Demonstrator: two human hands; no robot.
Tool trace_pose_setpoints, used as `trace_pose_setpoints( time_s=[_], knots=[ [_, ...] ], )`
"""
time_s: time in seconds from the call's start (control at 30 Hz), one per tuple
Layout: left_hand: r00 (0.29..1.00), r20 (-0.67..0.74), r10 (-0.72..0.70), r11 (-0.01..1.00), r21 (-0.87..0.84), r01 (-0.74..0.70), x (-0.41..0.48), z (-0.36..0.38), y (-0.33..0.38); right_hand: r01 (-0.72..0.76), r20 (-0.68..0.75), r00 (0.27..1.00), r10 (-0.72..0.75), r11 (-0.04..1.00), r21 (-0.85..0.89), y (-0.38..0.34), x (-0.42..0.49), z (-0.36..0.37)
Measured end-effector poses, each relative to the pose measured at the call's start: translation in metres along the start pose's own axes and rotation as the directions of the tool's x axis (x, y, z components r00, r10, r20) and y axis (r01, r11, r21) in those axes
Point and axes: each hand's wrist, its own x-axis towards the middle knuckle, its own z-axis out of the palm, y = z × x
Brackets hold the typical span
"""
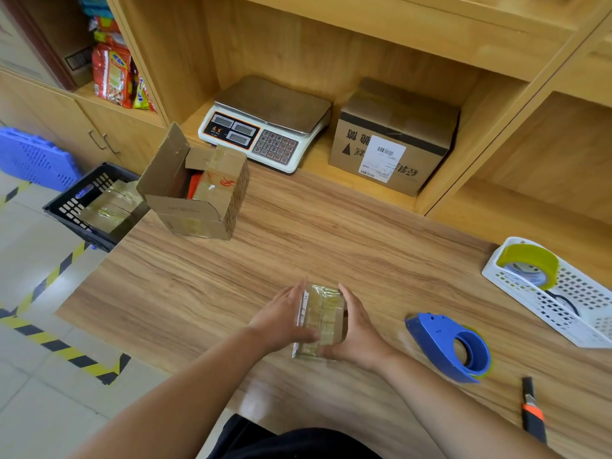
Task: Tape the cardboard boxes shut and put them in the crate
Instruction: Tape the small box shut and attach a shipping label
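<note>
A small cardboard box (323,318) wrapped in glossy tape lies on the wooden table (231,286) near its front edge. My left hand (283,318) grips its left side and my right hand (356,329) grips its right side, thumbs curled round the near end. A black crate (71,207) stands on the floor at the table's far left corner, with several taped boxes (109,207) inside. A blue tape dispenser (453,347) lies on the table to the right of my hands.
An open carton (198,193) holding more small boxes stands at the table's back left. A weighing scale (265,127) and a labelled carton (394,140) sit on the shelf behind. A white basket (569,299) with a tape roll (530,263) is far right; a utility knife (533,412) lies front right.
</note>
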Motion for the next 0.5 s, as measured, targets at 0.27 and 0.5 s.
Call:
trace_pose_setpoints(
  time_s=[0.27, 0.5],
  knots=[
    [0.997, 0.077, 0.031, 0.998, 0.049, -0.035, -0.011, 0.000, -0.005, -0.082, -0.163, 0.981, 0.102, 0.989, 0.126, -0.012, 0.010, -0.001],
    [0.998, -0.050, 0.039, 0.988, -0.145, -0.046, -0.011, -0.004, 0.004, -0.113, -0.239, 0.957, 0.166, 0.969, 0.221, -0.026, 0.006, 0.003]
  ],
)
